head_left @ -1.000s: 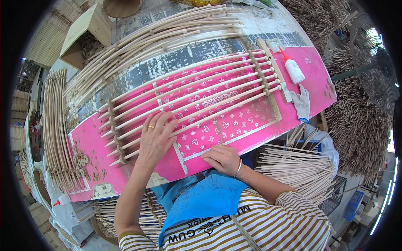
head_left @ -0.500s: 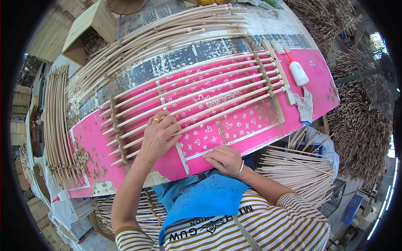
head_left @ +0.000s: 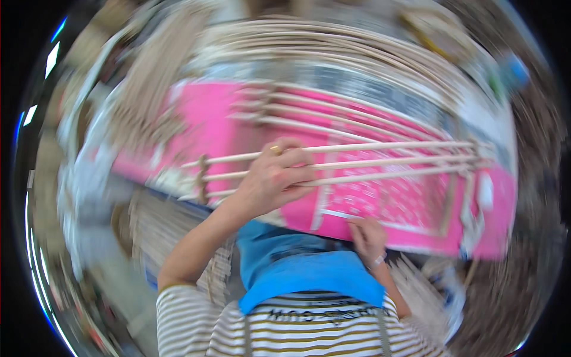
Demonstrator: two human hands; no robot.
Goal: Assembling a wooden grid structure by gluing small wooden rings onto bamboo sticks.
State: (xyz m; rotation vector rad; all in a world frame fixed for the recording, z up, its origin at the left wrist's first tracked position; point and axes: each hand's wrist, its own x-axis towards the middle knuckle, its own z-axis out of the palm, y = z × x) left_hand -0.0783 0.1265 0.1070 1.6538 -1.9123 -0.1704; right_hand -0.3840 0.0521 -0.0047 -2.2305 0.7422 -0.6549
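the whole view was smeared with motion blur, so fine detail was lost. the left hand [head_left: 275, 178] sat at the centre of the picture, fingers curled down over the wooden slat frame [head_left: 357, 160], clamped across its pale rods with a gold ring showing at the hand's 12 o'clock. the frame ran out from that hand toward 3 o'clock, its cross pieces near the right end, and it lay on the pink patterned board [head_left: 410, 208] atop the worktop. the right hand [head_left: 367, 238] was at 5 o'clock from the left, well apart from it, resting on the near edge of the pink board just below the frame; whether it gripped anything i could not tell. a blue cloth [head_left: 303, 273] lay below both hands, over the striped shirt [head_left: 297, 327].
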